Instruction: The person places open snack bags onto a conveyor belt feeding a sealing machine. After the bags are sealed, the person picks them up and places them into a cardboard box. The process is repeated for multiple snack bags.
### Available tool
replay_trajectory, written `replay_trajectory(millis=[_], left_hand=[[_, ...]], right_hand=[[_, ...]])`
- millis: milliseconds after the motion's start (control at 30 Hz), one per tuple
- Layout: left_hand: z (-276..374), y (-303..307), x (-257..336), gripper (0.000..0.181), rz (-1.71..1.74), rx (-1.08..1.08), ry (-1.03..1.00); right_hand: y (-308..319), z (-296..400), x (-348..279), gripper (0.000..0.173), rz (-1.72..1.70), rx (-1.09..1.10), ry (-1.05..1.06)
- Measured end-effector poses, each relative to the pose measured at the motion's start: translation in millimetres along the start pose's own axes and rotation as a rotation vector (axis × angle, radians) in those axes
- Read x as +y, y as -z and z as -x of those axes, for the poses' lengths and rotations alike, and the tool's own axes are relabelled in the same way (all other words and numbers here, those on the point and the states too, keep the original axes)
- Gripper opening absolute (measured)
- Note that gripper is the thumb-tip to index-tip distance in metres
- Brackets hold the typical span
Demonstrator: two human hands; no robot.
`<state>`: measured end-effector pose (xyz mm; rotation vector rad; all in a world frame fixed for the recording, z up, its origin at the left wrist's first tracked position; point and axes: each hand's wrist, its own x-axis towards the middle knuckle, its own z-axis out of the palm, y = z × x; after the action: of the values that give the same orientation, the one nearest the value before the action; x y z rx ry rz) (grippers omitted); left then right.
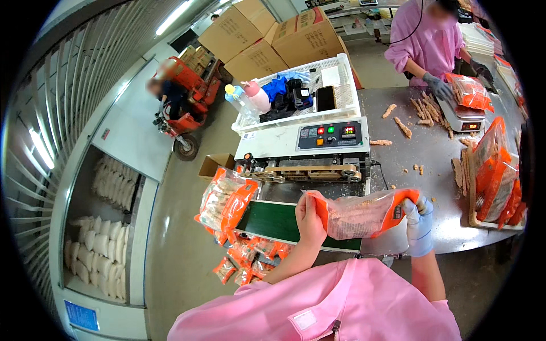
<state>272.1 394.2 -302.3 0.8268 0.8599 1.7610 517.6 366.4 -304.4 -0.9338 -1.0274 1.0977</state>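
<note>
Between my hands a clear and orange plastic bag (356,216) of stick-shaped food lies sideways, above the front of the steel table. My bare left hand (310,219) grips its left end. At the other end, my right hand (418,223), in a pale glove, holds the orange edge. Just beyond the bag stands a white band sealing machine (264,147) with lit displays and a brass-coloured sealing track (307,172). Its green conveyor belt (271,218) passes beneath my left hand. Another filled bag (226,200) rests at the belt's left end.
Several filled bags (251,255) are heaped below the belt. A white basket (298,117) holding bottles, gloves and a phone sits behind the sealer. At right, a co-worker (426,47) handles a bag on a scale (463,119). Loose sticks (426,108) and a tray of bags (497,226) are nearby.
</note>
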Motion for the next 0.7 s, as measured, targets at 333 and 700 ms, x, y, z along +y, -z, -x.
replay_trajectory(millis=[333, 700], left_hand=[[-12.3, 53.7, -37.3, 0.055, -0.151, -0.337, -0.047], [-8.3, -32.7, -3.4, 0.03, 0.308, 0.13, 0.508]], right_hand=[[-0.9, -2.8, 53.7, 0.016, -0.285, 0.175, 0.104], [-11.5, -6.0, -33.8, 0.012, 0.542, 0.248, 0.366]])
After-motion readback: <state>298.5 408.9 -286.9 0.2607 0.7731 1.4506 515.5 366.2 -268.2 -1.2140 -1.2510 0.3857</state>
